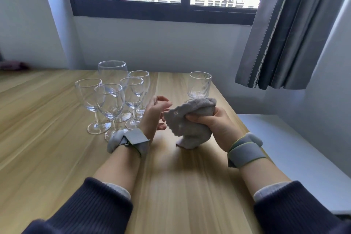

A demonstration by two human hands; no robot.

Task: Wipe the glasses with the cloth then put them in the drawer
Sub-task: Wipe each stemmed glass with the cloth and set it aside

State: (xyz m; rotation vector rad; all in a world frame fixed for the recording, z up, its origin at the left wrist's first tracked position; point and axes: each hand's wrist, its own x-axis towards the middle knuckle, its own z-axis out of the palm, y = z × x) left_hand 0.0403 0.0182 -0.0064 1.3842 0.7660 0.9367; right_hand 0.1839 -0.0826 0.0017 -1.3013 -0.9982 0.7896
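The right hand [212,123] gripped the bunched cloth [190,121] above the table [180,186]. The left hand [153,116] hung loosely curled, holding nothing. Five stemmed glasses [112,99] clustered at its ten o'clock; a ribbed tumbler [200,84] stood at twelve o'clock of the cloth, near the table's right edge.

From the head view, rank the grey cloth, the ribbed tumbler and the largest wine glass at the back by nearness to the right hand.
1. Grey cloth: bunched in the right hand.
2. Ribbed tumbler: just behind that hand, at the table's right edge.
3. Largest wine glass: far left, behind the stemmed cluster.
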